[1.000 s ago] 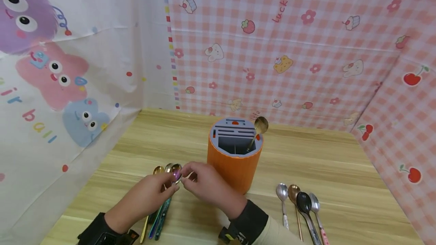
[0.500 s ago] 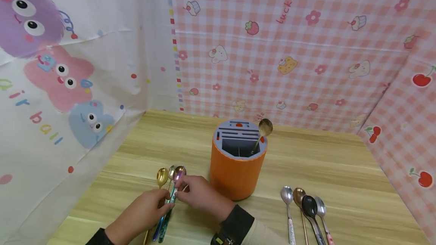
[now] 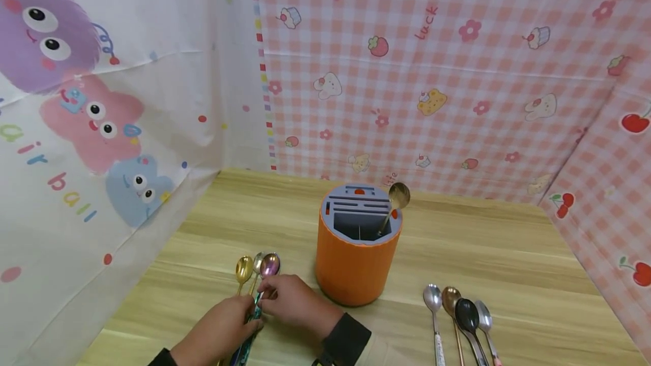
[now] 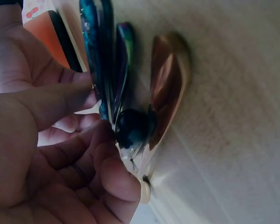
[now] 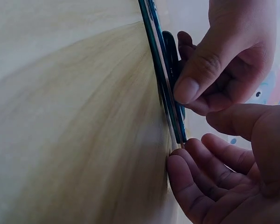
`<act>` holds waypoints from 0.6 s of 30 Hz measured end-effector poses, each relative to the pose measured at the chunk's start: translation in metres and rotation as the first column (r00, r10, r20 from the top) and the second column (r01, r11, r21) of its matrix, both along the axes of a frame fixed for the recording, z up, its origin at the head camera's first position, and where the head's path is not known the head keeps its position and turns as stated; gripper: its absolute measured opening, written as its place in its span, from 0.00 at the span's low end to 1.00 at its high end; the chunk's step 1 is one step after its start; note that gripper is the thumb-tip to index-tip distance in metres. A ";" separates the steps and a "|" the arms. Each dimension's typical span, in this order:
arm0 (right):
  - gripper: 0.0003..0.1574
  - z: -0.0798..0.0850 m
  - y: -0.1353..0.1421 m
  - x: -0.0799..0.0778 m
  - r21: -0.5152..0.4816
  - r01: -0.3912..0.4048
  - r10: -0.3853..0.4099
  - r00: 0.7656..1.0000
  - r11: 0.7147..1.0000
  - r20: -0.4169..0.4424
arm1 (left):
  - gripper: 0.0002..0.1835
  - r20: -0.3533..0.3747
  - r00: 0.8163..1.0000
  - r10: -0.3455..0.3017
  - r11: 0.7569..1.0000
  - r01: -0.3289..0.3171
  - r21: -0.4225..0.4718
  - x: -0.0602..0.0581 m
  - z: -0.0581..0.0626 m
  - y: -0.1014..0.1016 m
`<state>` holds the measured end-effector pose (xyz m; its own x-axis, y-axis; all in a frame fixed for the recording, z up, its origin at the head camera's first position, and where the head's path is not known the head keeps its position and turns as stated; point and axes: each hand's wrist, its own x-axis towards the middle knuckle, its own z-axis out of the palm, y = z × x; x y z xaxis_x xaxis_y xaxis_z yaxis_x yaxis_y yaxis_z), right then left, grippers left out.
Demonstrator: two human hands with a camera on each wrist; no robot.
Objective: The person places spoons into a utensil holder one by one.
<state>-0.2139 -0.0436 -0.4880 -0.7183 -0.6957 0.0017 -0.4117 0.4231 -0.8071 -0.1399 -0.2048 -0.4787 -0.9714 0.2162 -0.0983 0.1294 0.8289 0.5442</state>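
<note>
A bundle of spoons lies at the left of the table: a gold spoon (image 3: 244,269), a silvery spoon (image 3: 258,262) and a purple-tinted spoon (image 3: 270,265) show their bowls. Their handles run toward me under the hands. My left hand (image 3: 218,326) pinches dark green patterned handles (image 5: 170,79), its thumb pressed on them in the right wrist view. Just beyond it, my right hand (image 3: 300,305) touches the bundle below the purple bowl with bent, relaxed fingers (image 5: 179,170). In the right wrist view its thumb stands apart from the handles. How many handles are held is hidden.
An orange round holder (image 3: 356,275) with a grey slotted top stands beyond the right hand, a gold spoon (image 3: 399,195) upright in it. Several spoons lie at the right, among them a black spoon (image 3: 467,314) and a bronze spoon (image 3: 450,299). Printed cloths hang behind.
Both hands have slid from the purple spoon's bowl down toward the handles, uncovering the bowls. The head view has shifted slightly. The holder and right-hand spoons stay put.
</note>
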 end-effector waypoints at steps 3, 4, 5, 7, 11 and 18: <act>0.07 -0.004 -0.001 -0.001 -0.007 0.004 -0.004 1.000 1.000 -0.012 | 0.09 -0.009 1.000 0.023 1.000 -0.023 -0.020 0.000 0.000 0.002; 0.07 -0.005 -0.001 -0.001 -0.001 0.004 -0.004 1.000 1.000 -0.025 | 0.09 -0.016 0.999 0.029 0.999 -0.030 -0.030 0.001 0.001 0.003; 0.07 -0.005 -0.001 -0.002 0.008 0.004 -0.003 0.999 1.000 -0.036 | 0.10 -0.021 0.999 0.032 0.999 -0.033 -0.040 0.001 0.001 0.004; 0.06 -0.005 -0.001 -0.002 0.030 0.008 -0.007 0.999 1.000 -0.044 | 0.10 -0.058 0.998 0.031 0.997 -0.035 -0.074 0.001 0.001 0.006; 0.05 -0.005 -0.001 -0.002 0.078 0.018 -0.013 0.998 0.997 -0.059 | 0.14 -0.105 0.994 0.020 0.987 -0.037 -0.159 0.001 -0.002 0.010; 0.07 -0.004 0.001 0.000 0.115 0.024 -0.015 0.997 0.993 -0.074 | 0.19 -0.078 0.996 0.050 0.980 -0.065 -0.191 0.000 -0.002 0.016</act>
<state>-0.2142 -0.0427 -0.4915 -0.7326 -0.6801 -0.0253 -0.4586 0.5207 -0.7201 -0.1397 -0.1891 -0.4803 -0.9877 0.1437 -0.0612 0.1119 0.9245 0.3643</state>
